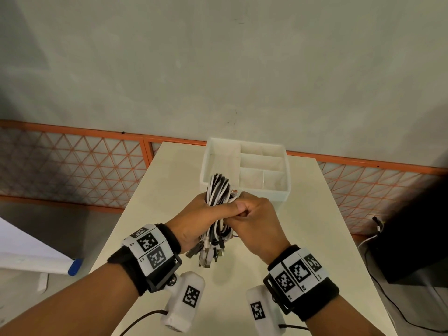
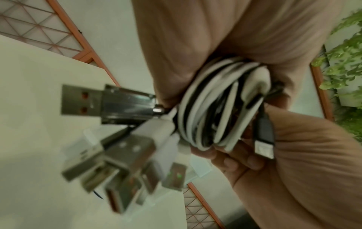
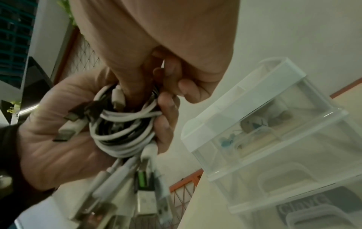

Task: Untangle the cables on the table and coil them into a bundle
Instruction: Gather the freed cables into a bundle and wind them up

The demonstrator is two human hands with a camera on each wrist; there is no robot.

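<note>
Gripping the cable bundle (image 1: pixel 219 209) just in front of the organizer box (image 1: pixel 244 166), left hand (image 1: pixel 194 221) and right hand (image 1: pixel 254 221) both clenched around it.

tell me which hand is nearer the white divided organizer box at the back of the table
Right. The right hand sits just in front of the organizer box, at its near wall; the left hand, gripping the cable bundle, is further left.

Bare forearms. Each wrist carries a black fabric band (image 1: pixel 126 270) with white marker blocks (image 1: pixel 150 248), plus a white camera housing (image 1: pixel 185 300) trailing a black lead (image 1: pixel 143 318).
</note>
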